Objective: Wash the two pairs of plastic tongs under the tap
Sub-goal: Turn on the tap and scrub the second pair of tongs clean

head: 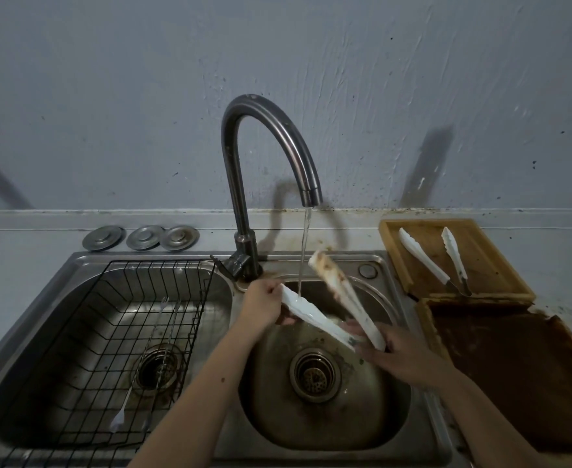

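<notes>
Clearly light, stiff and wet-slick, the tongs (335, 309) splay open under the tap (271, 157) stream above the sink (325, 417), left hand (266, 304) closed round one arm's tip, right hand (397, 354) gripping the hinge end, probably the surest hold, while a second pair (436, 260) waits on the wooden tray (487, 261)

Splayed white tongs (331, 307) (one arm stained) under tap (267, 157).

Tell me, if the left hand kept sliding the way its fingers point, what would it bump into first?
The left hand points right, gripping the lower arm of the white tongs. Going on, it would probably meet the falling water stream first, then the stained upper arm; depth is uncertain.
</notes>
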`<move>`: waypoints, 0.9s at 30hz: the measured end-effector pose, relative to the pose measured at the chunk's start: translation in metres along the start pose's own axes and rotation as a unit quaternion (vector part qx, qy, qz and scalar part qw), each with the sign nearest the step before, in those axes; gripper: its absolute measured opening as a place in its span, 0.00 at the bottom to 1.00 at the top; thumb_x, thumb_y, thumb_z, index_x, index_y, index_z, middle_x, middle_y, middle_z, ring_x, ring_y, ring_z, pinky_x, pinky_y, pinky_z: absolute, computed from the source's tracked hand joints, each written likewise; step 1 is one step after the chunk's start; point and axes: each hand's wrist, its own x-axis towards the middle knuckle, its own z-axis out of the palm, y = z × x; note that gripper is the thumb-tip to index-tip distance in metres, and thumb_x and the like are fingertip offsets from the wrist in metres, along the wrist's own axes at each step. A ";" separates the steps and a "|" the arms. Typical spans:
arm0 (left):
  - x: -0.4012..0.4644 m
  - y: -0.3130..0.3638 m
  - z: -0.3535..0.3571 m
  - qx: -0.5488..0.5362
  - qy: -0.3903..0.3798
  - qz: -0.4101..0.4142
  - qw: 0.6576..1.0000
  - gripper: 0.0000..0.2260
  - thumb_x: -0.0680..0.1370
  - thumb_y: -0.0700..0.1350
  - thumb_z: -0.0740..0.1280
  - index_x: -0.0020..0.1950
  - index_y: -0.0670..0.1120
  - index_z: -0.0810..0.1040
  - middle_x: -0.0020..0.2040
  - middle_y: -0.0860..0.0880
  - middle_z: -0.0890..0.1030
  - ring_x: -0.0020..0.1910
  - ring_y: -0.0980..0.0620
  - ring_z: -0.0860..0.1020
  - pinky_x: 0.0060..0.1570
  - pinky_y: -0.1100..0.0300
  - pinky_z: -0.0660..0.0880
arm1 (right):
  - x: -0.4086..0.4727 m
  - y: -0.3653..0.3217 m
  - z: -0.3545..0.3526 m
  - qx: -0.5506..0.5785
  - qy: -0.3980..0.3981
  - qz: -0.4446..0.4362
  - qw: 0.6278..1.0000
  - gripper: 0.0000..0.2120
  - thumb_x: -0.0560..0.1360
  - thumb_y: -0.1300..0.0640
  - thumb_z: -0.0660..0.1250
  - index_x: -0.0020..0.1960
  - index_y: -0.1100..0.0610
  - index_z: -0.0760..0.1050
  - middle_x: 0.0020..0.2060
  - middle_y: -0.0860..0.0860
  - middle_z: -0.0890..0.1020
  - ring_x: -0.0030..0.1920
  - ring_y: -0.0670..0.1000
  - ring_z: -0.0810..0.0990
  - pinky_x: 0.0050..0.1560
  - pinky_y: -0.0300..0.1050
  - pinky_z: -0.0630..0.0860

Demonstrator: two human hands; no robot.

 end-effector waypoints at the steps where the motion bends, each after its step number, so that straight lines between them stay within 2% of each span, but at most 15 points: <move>1: 0.000 0.001 -0.001 0.011 -0.011 -0.001 1.000 0.12 0.81 0.38 0.54 0.56 0.35 0.76 0.39 0.36 0.78 0.19 0.54 0.77 0.19 0.66 0.73 | -0.001 -0.001 -0.001 0.038 -0.016 -0.024 0.999 0.14 0.75 0.55 0.66 0.60 0.49 0.77 0.59 0.40 0.78 0.58 0.35 0.75 0.53 0.27 0.72; 3: 0.001 0.000 0.001 0.039 -0.016 0.012 0.999 0.12 0.81 0.38 0.55 0.55 0.37 0.77 0.37 0.39 0.78 0.20 0.55 0.78 0.22 0.64 0.74 | -0.002 -0.006 -0.003 0.128 -0.013 -0.057 0.990 0.14 0.74 0.59 0.67 0.59 0.50 0.78 0.63 0.40 0.77 0.63 0.35 0.71 0.56 0.28 0.71; 5: 0.004 -0.005 0.005 0.116 -0.006 0.065 0.991 0.13 0.80 0.40 0.56 0.54 0.37 0.79 0.43 0.42 0.81 0.39 0.49 0.82 0.40 0.59 0.77 | -0.002 -0.014 -0.004 0.217 0.009 -0.050 0.975 0.16 0.70 0.54 0.69 0.58 0.49 0.79 0.62 0.41 0.78 0.63 0.38 0.74 0.55 0.34 0.75; 6: 0.004 -0.008 0.007 0.153 -0.002 0.091 0.984 0.13 0.80 0.42 0.57 0.56 0.38 0.79 0.48 0.43 0.82 0.48 0.47 0.80 0.49 0.57 0.75 | 0.000 -0.018 -0.005 0.239 0.020 -0.037 0.970 0.18 0.67 0.51 0.70 0.57 0.49 0.79 0.59 0.42 0.80 0.61 0.40 0.76 0.53 0.36 0.76; 8: 0.003 -0.011 0.013 0.163 -0.008 0.117 0.980 0.11 0.79 0.42 0.59 0.56 0.42 0.78 0.52 0.45 0.82 0.52 0.48 0.78 0.55 0.54 0.73 | 0.005 -0.024 -0.004 0.212 0.062 -0.019 0.975 0.18 0.64 0.48 0.71 0.53 0.50 0.80 0.52 0.45 0.84 0.55 0.42 0.80 0.48 0.36 0.78; 11: 0.001 -0.018 0.021 0.147 -0.009 0.126 0.981 0.09 0.79 0.41 0.60 0.52 0.43 0.80 0.47 0.48 0.82 0.45 0.51 0.79 0.47 0.57 0.73 | 0.017 -0.035 0.000 0.153 0.102 -0.033 0.982 0.07 0.72 0.56 0.69 0.48 0.56 0.77 0.38 0.50 0.86 0.41 0.46 0.84 0.40 0.35 0.78; 13: 0.000 -0.018 0.023 0.124 -0.005 0.099 0.987 0.10 0.79 0.40 0.61 0.53 0.41 0.80 0.47 0.48 0.82 0.45 0.53 0.78 0.45 0.63 0.70 | 0.028 -0.041 0.006 0.131 0.106 -0.031 0.985 0.01 0.75 0.62 0.65 0.44 0.57 0.74 0.30 0.51 0.83 0.33 0.46 0.82 0.37 0.37 0.78; 15: -0.004 -0.018 0.020 -0.006 -0.037 0.038 0.999 0.10 0.78 0.39 0.61 0.52 0.41 0.82 0.48 0.43 0.82 0.44 0.52 0.78 0.42 0.64 0.72 | 0.039 -0.047 0.016 0.088 0.108 -0.007 0.990 0.05 0.74 0.63 0.65 0.43 0.53 0.72 0.27 0.49 0.80 0.28 0.43 0.78 0.33 0.38 0.76; 17: -0.010 -0.017 0.018 -0.182 -0.100 -0.023 0.978 0.11 0.78 0.40 0.62 0.46 0.43 0.84 0.43 0.43 0.84 0.39 0.53 0.80 0.35 0.67 0.75 | 0.050 -0.053 0.026 0.048 0.108 0.007 0.993 0.09 0.71 0.63 0.63 0.40 0.49 0.72 0.24 0.45 0.78 0.24 0.39 0.73 0.27 0.33 0.70; 19: -0.011 -0.020 0.012 -0.269 -0.135 -0.048 0.952 0.13 0.80 0.41 0.60 0.44 0.44 0.84 0.41 0.47 0.85 0.37 0.57 0.82 0.36 0.67 0.77 | 0.059 -0.059 0.037 0.047 0.108 0.004 0.993 0.08 0.69 0.61 0.60 0.36 0.48 0.72 0.23 0.42 0.78 0.22 0.39 0.71 0.23 0.30 0.65; 21: -0.013 -0.025 0.007 -0.290 -0.153 -0.062 0.943 0.13 0.80 0.41 0.60 0.44 0.45 0.84 0.40 0.48 0.85 0.38 0.57 0.82 0.40 0.65 0.79 | 0.066 -0.064 0.046 0.036 0.119 0.005 0.992 0.08 0.67 0.56 0.56 0.33 0.49 0.71 0.24 0.45 0.76 0.23 0.39 0.71 0.23 0.30 0.64; 24: -0.015 -0.030 0.001 -0.323 -0.167 -0.076 0.928 0.09 0.78 0.39 0.62 0.47 0.42 0.83 0.39 0.47 0.85 0.38 0.55 0.83 0.39 0.63 0.80 | 0.076 -0.067 0.058 0.004 0.107 0.000 0.994 0.12 0.75 0.57 0.54 0.35 0.51 0.71 0.29 0.48 0.75 0.28 0.43 0.72 0.25 0.32 0.65; 27: -0.013 -0.029 -0.003 -0.334 -0.161 -0.071 0.926 0.07 0.76 0.36 0.65 0.48 0.42 0.82 0.40 0.47 0.86 0.39 0.54 0.84 0.39 0.64 0.80 | 0.083 -0.070 0.064 -0.020 0.114 0.018 0.993 0.13 0.79 0.57 0.53 0.38 0.54 0.72 0.30 0.48 0.75 0.27 0.43 0.72 0.24 0.33 0.63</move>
